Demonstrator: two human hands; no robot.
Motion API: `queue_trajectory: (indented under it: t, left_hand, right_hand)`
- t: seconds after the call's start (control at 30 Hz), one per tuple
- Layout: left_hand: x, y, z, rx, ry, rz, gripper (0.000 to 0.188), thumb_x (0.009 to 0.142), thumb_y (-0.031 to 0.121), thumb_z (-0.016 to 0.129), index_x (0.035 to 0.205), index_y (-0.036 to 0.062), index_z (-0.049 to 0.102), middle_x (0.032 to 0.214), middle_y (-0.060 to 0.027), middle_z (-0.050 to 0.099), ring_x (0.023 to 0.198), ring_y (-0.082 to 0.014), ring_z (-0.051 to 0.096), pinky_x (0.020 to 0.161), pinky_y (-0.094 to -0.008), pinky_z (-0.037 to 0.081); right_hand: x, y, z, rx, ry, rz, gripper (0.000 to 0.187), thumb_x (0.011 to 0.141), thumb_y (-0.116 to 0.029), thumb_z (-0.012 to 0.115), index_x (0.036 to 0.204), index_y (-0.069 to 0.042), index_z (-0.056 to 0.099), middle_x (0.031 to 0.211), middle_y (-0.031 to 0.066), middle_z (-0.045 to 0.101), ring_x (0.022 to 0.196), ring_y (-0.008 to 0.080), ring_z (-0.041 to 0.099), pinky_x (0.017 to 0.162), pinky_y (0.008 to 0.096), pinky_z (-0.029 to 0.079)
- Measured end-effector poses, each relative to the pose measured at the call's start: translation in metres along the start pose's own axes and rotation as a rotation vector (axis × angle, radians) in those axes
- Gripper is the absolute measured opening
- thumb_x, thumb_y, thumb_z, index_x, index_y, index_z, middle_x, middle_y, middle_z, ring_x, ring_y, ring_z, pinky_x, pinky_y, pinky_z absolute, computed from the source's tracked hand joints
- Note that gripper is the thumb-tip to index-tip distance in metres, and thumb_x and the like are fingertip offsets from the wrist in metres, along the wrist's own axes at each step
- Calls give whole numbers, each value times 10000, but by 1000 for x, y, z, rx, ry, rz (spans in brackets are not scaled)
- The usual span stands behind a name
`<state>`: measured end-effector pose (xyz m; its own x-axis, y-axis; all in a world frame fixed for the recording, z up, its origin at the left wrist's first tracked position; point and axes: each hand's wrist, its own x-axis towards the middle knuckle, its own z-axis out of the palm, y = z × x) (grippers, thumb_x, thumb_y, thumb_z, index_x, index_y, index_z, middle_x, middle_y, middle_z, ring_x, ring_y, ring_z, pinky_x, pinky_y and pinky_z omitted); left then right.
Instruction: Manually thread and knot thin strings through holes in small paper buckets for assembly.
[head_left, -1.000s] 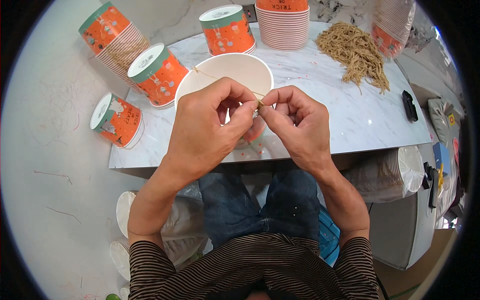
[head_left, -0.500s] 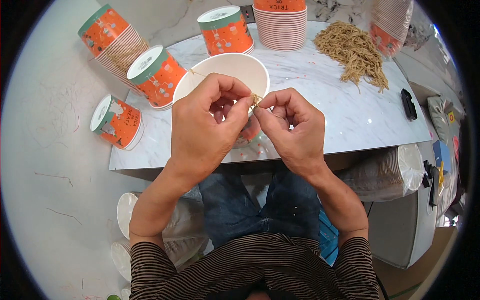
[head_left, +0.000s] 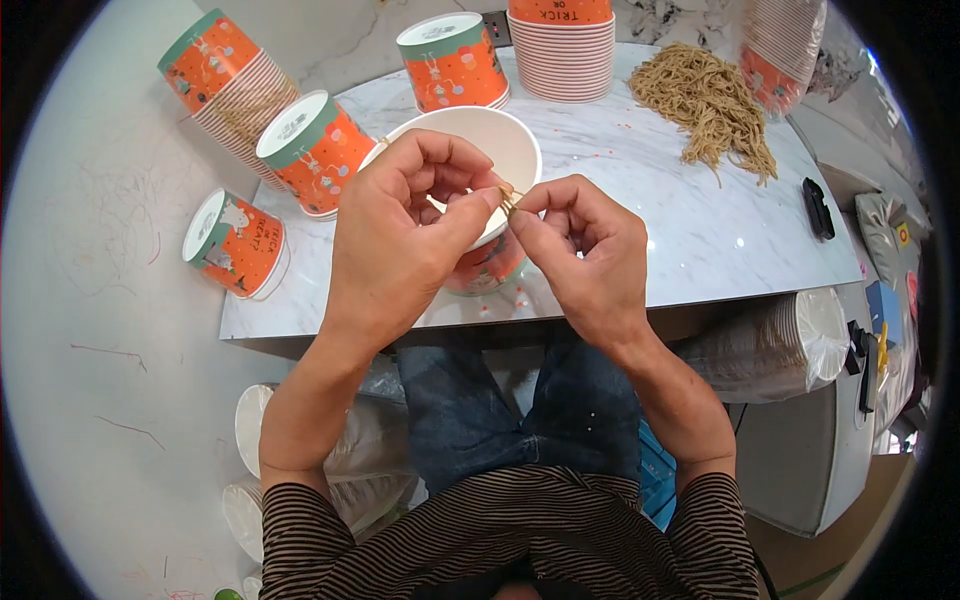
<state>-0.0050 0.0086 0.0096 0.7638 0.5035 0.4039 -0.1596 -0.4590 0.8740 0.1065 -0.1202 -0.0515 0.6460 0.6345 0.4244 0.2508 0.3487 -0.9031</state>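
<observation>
An orange paper bucket [head_left: 484, 262] with a white inside stands upright near the table's front edge. Over its near rim my left hand [head_left: 405, 225] and my right hand [head_left: 590, 255] meet fingertip to fingertip. Both pinch a tan string [head_left: 510, 197], which looks looped or knotted between them. A short bit of tan string also shows at the bucket's left rim, and my left hand hides part of that side. To the right at the back lies a loose heap of tan strings [head_left: 705, 105].
Upside-down orange buckets stand at the left, one being a small bucket [head_left: 240, 245]. A tall stack of buckets [head_left: 563, 60] is at the back. A black object [head_left: 818, 208] lies by the right edge. Wrapped white cups [head_left: 790, 340] sit below the table's right side.
My left hand has shifted slightly left and its fingers have lifted a little, so more of the bucket shows. The string between my fingertips is more visible. My right hand has barely moved.
</observation>
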Motion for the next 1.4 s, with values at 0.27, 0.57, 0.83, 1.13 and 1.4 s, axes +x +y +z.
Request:
queue_trajectory:
  t: [0.27, 0.57, 0.83, 1.13, 1.4]
  left_hand:
    - [0, 5, -6, 19, -43, -52, 201, 918, 64, 726, 1086, -27, 665, 960, -49, 703, 855, -73, 658, 741, -217, 546]
    - [3, 7, -9, 3, -93, -112, 210, 957, 96, 711, 1110, -34, 649, 985, -55, 697, 888, -80, 656, 775, -219, 543]
    - [-5, 8, -17, 380, 16, 113, 245, 936, 150, 747, 1065, -37, 656, 956, -111, 705, 856, -210, 678, 801, -338, 549]
    - [-14, 17, -16, 519, -128, 74, 200, 865, 105, 778, 1026, 1, 720, 953, -64, 742, 884, -161, 652, 845, -305, 494]
    - [-4, 18, -10, 407, -234, -23, 116, 857, 63, 780, 946, 2, 738, 927, -33, 745, 810, -98, 637, 743, -257, 506]
  right_hand:
    - [9, 2, -10, 372, -69, 267, 114, 948, -88, 696, 996, 16, 689, 731, -34, 642, 608, -8, 491, 552, 184, 371]
    - [7, 3, -7, 350, -60, 231, 127, 957, -92, 705, 1012, 22, 703, 753, -46, 646, 631, -17, 498, 566, 173, 362]
    - [6, 3, -8, 368, -78, 228, 133, 970, -94, 695, 1021, 28, 704, 767, -14, 687, 649, 0, 570, 582, 180, 422]
    - [2, -2, -6, 409, -94, 282, 142, 974, -116, 701, 1020, 19, 707, 776, -8, 692, 648, 9, 582, 584, 182, 436]
    - [5, -4, -18, 324, -163, 316, 142, 949, -117, 725, 994, 18, 711, 741, -41, 646, 621, 0, 522, 551, 168, 367]
